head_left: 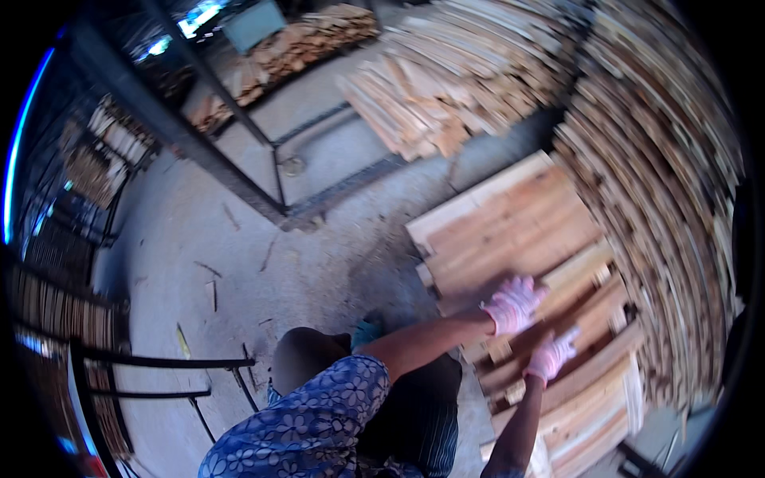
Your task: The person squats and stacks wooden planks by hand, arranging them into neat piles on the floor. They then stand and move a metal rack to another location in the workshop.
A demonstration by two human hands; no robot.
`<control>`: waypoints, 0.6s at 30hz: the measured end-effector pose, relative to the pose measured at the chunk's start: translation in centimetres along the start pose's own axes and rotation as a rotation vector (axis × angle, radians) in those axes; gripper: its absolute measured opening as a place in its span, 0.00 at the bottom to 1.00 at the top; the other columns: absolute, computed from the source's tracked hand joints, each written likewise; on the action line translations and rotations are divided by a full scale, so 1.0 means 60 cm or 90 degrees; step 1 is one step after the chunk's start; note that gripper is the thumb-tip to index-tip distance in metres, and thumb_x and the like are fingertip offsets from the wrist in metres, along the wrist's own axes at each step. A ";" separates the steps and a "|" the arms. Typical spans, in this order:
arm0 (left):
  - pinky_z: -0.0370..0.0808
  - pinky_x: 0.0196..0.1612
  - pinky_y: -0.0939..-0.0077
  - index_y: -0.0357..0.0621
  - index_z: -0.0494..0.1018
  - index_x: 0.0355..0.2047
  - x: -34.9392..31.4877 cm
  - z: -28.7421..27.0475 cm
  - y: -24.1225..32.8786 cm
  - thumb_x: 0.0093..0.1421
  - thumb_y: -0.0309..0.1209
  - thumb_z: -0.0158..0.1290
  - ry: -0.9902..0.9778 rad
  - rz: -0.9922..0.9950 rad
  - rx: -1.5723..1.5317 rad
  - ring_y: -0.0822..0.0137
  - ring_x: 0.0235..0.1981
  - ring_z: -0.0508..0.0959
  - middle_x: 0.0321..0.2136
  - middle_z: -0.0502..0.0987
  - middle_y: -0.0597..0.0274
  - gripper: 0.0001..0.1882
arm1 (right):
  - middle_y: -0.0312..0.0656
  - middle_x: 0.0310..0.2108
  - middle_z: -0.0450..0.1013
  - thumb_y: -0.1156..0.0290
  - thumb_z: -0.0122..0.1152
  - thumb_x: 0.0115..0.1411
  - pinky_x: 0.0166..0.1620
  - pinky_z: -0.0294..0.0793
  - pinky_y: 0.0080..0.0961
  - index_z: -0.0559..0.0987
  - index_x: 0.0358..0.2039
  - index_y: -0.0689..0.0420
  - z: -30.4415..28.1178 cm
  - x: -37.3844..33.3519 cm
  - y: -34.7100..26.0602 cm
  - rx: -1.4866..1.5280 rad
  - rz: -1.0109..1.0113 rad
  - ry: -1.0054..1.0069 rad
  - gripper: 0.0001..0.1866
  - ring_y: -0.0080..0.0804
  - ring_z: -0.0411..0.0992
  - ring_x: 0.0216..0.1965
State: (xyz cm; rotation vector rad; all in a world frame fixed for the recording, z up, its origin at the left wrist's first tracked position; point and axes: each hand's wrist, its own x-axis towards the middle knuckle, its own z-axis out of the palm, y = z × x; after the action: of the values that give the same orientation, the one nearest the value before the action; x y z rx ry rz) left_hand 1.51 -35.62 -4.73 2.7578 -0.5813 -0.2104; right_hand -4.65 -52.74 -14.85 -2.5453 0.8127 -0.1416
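Observation:
A low pile of wooden boards (510,219) lies to my right, its far part covered by flat planks set side by side. My left hand (514,305), in a pink and white knit glove, is over the middle of the pile by a pale plank (572,273), fingers stretched out. Nearer to me, my right hand (551,356), gloved alike, is above the darker gaps between spaced boards (586,319), its fingers apart. Neither hand visibly grips a board; whether the fingertips touch the wood is blurred. More boards (594,410) lie at the near end.
A tall stack of planks (653,175) rises along the right. Bundled timber (462,72) lies at the back. A dark metal frame (215,167) stands on the concrete floor (183,263) at far left, a black rack (159,362) at near left. Wood scraps litter the floor.

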 end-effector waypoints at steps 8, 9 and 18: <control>0.69 0.52 0.54 0.53 0.63 0.65 -0.037 0.010 -0.133 0.60 0.43 0.52 0.089 -0.046 0.086 0.52 0.53 0.70 0.50 0.70 0.50 0.32 | 0.73 0.59 0.58 0.46 0.41 0.72 0.55 0.70 0.44 0.53 0.73 0.47 -0.022 -0.003 -0.058 0.073 0.031 -0.047 0.34 0.66 0.69 0.51; 0.69 0.52 0.54 0.54 0.63 0.65 -0.034 0.007 -0.128 0.61 0.44 0.51 0.085 -0.039 0.079 0.52 0.53 0.70 0.51 0.70 0.50 0.32 | 0.65 0.59 0.58 0.48 0.43 0.72 0.53 0.71 0.45 0.55 0.72 0.43 0.023 0.009 -0.054 0.065 -0.065 -0.013 0.32 0.62 0.69 0.54; 0.68 0.55 0.51 0.55 0.64 0.65 0.001 -0.001 -0.129 0.62 0.45 0.51 0.044 -0.047 0.103 0.48 0.53 0.72 0.52 0.70 0.47 0.31 | 0.66 0.61 0.58 0.49 0.48 0.70 0.61 0.65 0.46 0.55 0.72 0.43 -0.011 0.053 -0.061 0.094 -0.046 -0.147 0.34 0.64 0.63 0.61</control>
State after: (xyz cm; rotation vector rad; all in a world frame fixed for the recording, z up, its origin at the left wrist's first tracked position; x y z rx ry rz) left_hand 4.46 -28.89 -7.24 2.9319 -0.5003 -0.0879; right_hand -0.27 -52.23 -12.71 -2.3972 0.5989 0.0670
